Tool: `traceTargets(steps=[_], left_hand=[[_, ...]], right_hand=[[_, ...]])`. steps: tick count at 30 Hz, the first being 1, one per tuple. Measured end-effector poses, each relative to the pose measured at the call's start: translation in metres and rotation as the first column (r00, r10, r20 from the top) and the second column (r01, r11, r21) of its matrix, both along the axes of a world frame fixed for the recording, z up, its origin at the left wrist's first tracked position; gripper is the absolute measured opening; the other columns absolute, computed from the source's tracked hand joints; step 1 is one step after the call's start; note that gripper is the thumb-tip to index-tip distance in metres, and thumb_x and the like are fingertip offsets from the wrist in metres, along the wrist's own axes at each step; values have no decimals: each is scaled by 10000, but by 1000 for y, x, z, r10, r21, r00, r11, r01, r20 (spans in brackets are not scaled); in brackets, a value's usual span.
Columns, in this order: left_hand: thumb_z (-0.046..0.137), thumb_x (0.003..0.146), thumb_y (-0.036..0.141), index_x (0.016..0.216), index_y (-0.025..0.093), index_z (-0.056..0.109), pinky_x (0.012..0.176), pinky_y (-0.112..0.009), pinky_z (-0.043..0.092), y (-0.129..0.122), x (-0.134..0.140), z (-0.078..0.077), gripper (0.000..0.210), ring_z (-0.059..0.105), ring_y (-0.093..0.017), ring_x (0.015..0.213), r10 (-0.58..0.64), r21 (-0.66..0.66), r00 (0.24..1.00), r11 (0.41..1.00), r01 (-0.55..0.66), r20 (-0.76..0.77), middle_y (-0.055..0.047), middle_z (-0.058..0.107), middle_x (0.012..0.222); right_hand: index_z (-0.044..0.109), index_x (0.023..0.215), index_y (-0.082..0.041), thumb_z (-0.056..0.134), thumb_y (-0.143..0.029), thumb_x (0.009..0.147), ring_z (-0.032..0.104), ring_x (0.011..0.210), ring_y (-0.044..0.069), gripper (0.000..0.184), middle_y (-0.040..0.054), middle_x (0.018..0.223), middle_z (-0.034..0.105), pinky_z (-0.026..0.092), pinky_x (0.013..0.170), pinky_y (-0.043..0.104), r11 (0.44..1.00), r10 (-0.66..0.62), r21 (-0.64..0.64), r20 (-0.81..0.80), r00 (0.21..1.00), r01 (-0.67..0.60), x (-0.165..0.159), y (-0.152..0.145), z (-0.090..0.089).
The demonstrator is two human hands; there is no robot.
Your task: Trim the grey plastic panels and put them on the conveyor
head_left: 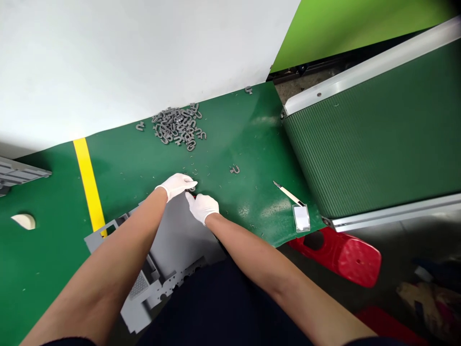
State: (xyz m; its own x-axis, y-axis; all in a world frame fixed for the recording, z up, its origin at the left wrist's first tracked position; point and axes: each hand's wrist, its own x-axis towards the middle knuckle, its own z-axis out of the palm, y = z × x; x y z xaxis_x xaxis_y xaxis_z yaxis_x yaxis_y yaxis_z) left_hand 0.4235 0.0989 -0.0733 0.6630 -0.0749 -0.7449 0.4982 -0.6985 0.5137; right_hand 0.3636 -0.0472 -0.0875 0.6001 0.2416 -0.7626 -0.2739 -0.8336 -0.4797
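Note:
My gloved left hand (176, 185) is closed in a pinch on a small grey U-shaped plastic part (192, 189), which shows just past the fingertips. Close beside it, my gloved right hand (203, 206) has its fingers curled. A bit of red shows between the two hands, but what it belongs to is hidden. Beneath both forearms lies a large grey plastic panel (180, 233) with cutouts and holes along its near edge. A pair of loose U-shaped parts (235, 169) rests to the right of my hands.
A pile of grey U-shaped parts (176, 126) lies by the white wall. On the green tabletop (122, 166) are scattered trimmings, a craft knife (288, 193) and a small clear case (301, 218). A conveyor belt (382, 134) adjoins on the right, above a red stool (356, 262).

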Motion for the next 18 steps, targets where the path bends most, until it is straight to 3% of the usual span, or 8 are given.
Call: traceTargets(steps=[5,11,15,18], left_hand=[[649,727,662,727,244,773,787,-376,496,5,0,-2,436,652,-269,839,-37,23,998,999,36,40,-59,789,874],[657,717,630,639,265,756,694,-393,452,-1,10,-7,386,626,-285,735,-117,273,992,954,127,-52,-70,699,707],[678,720,635,660,262,749,712,-384,450,0,10,1,384,585,-248,710,-80,187,995,978,89,-57,-45,700,745],[715,695,664,711,262,757,728,-371,456,5,8,10,405,574,-236,730,-31,95,998,995,36,-47,-31,715,797]], right_hand=[[713,1176,-107,423,-629,969,724,1085,367,631,228,1157,754,560,913,446,998,18,64,-110,994,-11,5,-12,16],[714,1084,-174,469,-596,936,725,1014,325,510,167,1113,764,545,855,398,991,18,134,-158,987,4,-5,-47,22],[690,1026,-213,473,-590,932,724,893,259,446,101,1038,772,548,766,342,984,4,177,-183,983,29,-17,-59,19],[679,1023,-217,412,-635,957,719,937,270,500,109,1056,765,551,825,368,983,-5,183,-148,989,33,-18,-56,19]])
